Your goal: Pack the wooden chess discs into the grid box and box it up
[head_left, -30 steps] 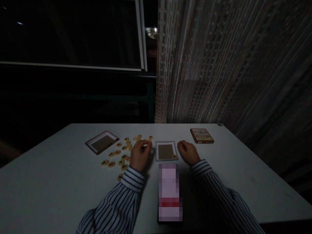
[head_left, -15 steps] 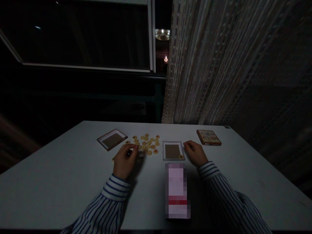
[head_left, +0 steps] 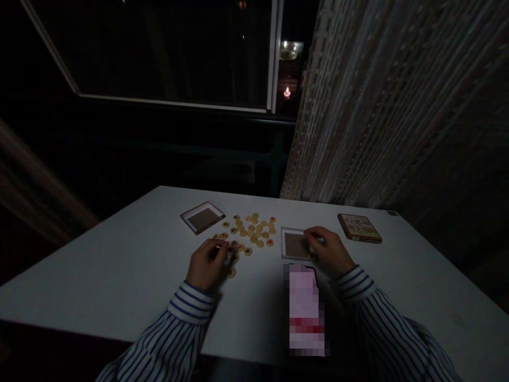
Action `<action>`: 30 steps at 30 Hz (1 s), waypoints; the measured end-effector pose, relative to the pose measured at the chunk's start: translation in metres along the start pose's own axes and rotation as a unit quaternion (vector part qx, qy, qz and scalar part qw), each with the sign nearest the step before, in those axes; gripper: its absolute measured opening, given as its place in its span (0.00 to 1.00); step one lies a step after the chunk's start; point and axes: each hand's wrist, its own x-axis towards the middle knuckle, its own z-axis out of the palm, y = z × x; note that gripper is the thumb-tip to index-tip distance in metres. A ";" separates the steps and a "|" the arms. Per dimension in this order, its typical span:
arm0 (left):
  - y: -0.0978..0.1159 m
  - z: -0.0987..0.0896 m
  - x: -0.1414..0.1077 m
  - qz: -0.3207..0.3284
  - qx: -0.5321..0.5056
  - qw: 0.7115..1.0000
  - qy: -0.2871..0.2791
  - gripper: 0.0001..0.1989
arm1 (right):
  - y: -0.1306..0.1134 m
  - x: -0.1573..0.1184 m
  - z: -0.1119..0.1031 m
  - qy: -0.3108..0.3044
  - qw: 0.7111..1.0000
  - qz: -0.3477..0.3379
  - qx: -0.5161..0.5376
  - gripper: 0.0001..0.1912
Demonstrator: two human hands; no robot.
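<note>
Several round yellowish pieces [head_left: 253,231], some with red or black marks, lie spread on the white table [head_left: 131,254]. My left hand [head_left: 205,263] is at the near left side of the pieces, thumb and fingers pinched together; what they hold, if anything, is too small to tell. My right hand [head_left: 329,250] is closed over the right side of a shallow clear-edged tray [head_left: 295,245] with a brown base, hiding that side. Whether a piece is between its fingertips cannot be made out.
A brown-rimmed tray or lid [head_left: 202,218] lies at the back left. A decorated flat box [head_left: 360,228] is at the back right. A phone with a blurred screen [head_left: 305,307] lies near the front edge. A string curtain [head_left: 342,106] hangs behind the table.
The view has shifted, so the table items appear farther right. My right hand has moved left over the tray's right side. More pieces show around my left hand.
</note>
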 end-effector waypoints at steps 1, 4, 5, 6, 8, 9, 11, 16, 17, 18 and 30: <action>-0.002 -0.001 -0.002 0.009 0.000 1.000 -0.012 0.13 | -0.006 0.001 0.000 -0.013 1.000 -0.013 -0.008 0.11; -0.009 -0.006 -0.007 0.034 0.001 0.998 -0.047 0.13 | -0.024 0.007 0.003 -0.054 0.997 -0.046 -0.044 0.10; -0.011 -0.007 -0.009 0.046 0.003 0.997 -0.058 0.12 | -0.029 0.009 0.005 -0.061 0.995 -0.058 -0.053 0.10; -0.015 -0.007 -0.011 0.062 0.006 0.996 -0.068 0.12 | -0.035 0.011 0.007 -0.074 0.993 -0.070 -0.060 0.10; -0.023 -0.007 -0.015 0.098 0.017 0.992 -0.079 0.11 | -0.046 0.015 0.013 -0.100 0.988 -0.092 -0.072 0.09; -0.028 -0.006 -0.018 0.115 0.026 0.990 -0.084 0.11 | -0.051 0.016 0.017 -0.114 0.985 -0.102 -0.076 0.09; -0.037 -0.004 -0.024 0.135 0.039 0.987 -0.083 0.12 | -0.061 0.019 0.025 -0.138 0.979 -0.119 -0.087 0.10; -0.049 0.000 -0.036 0.152 0.065 0.982 -0.094 0.13 | -0.081 0.023 0.050 -0.212 0.957 -0.155 -0.124 0.11; -0.050 0.001 -0.037 0.151 0.074 0.981 -0.094 0.14 | -0.084 0.024 0.055 -0.227 0.952 -0.157 -0.134 0.12; -0.050 0.001 -0.037 0.149 0.084 0.981 -0.096 0.15 | -0.086 0.024 0.061 -0.245 0.946 -0.161 -0.141 0.12; -0.049 0.000 -0.039 0.125 0.185 0.962 -0.158 0.20 | -0.092 0.021 0.091 -0.332 0.898 -0.192 -0.215 0.13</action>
